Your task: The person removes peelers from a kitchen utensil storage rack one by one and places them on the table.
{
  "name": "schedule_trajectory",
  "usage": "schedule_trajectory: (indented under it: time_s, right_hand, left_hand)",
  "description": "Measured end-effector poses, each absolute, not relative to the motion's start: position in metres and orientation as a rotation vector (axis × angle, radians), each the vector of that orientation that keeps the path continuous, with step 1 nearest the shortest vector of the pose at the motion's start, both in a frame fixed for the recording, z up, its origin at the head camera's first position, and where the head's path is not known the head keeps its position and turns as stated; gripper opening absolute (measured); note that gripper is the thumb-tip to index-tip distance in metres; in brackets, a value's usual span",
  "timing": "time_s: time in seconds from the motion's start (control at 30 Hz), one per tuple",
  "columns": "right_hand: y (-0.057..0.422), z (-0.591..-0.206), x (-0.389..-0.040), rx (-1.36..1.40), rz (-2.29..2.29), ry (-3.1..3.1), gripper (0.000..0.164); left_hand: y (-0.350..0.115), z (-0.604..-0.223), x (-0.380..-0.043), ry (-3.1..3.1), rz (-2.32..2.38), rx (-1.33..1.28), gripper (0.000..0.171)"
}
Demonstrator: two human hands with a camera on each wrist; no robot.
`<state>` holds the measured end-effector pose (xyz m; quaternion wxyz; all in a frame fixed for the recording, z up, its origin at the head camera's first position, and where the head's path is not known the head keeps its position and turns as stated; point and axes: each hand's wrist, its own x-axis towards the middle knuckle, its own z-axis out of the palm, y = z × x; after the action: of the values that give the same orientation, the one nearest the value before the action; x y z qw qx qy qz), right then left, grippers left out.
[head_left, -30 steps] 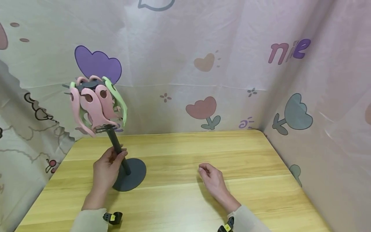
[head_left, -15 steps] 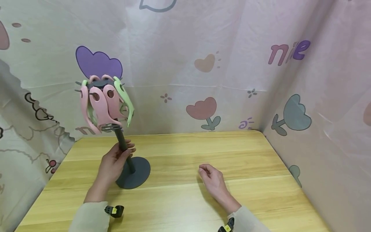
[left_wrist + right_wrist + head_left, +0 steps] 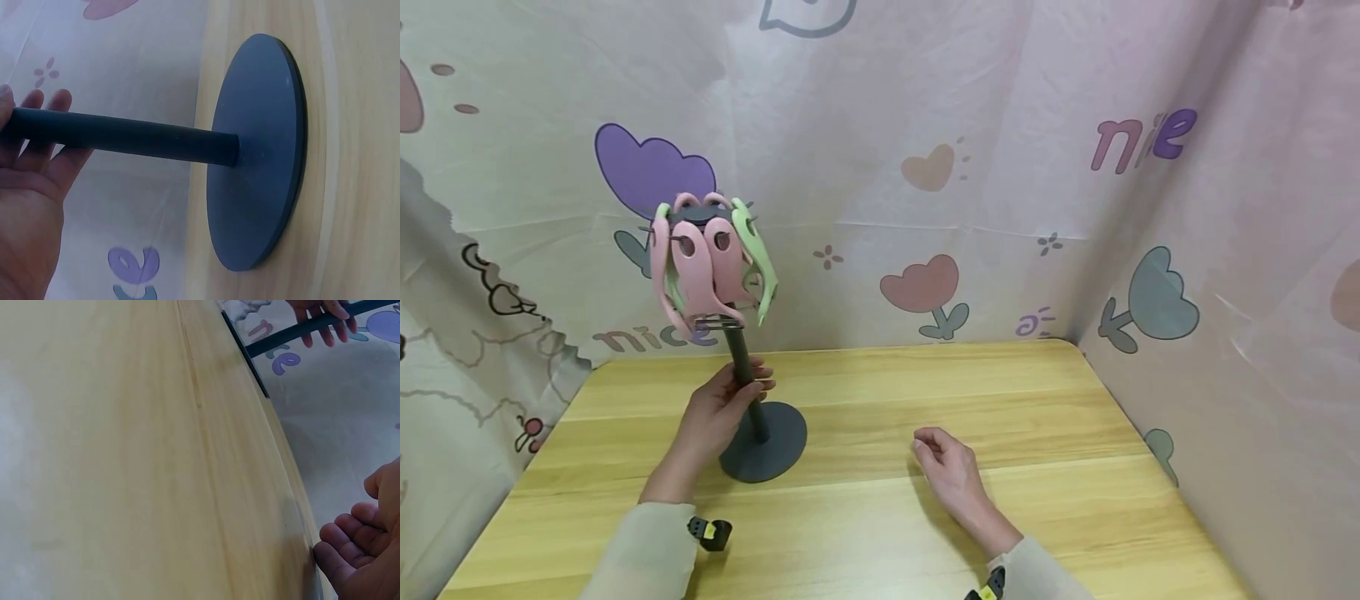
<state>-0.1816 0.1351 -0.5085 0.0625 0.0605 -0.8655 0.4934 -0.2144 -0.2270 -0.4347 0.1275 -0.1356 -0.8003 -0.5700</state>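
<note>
A dark grey stand (image 3: 778, 454) with a round flat base and a slim pole is left of the middle in the head view. Several curved pink pieces (image 3: 696, 267) and green pieces (image 3: 757, 258), each with a hole near its top, hang on pegs around its head. My left hand (image 3: 718, 417) grips the pole below them, thumb on the near side. In the left wrist view the pole (image 3: 144, 139) runs from that hand to the base (image 3: 259, 200). My right hand (image 3: 951, 471) rests by the tabletop with fingers loosely curled, holding nothing.
The wooden table (image 3: 865, 533) has its back edge along a patterned curtain (image 3: 835, 183). Another curtain side (image 3: 1262, 350) stands along the right edge. A small black camera (image 3: 710, 533) is worn at the left wrist, with another (image 3: 987, 587) at the right.
My left hand has moved the stand to the right, and its pieces have shifted along with it. The right hand has stayed in place.
</note>
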Motion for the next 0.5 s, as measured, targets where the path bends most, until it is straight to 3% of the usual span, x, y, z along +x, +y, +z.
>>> schedule_trajectory:
  time_s: [0.5]
  right_hand:
    - [0.136,-0.51,-0.181,0.165,1.479,-2.621,0.024]
  left_hand:
    - [-0.188,-0.438,-0.237,-2.367,-1.767,-0.436,0.035]
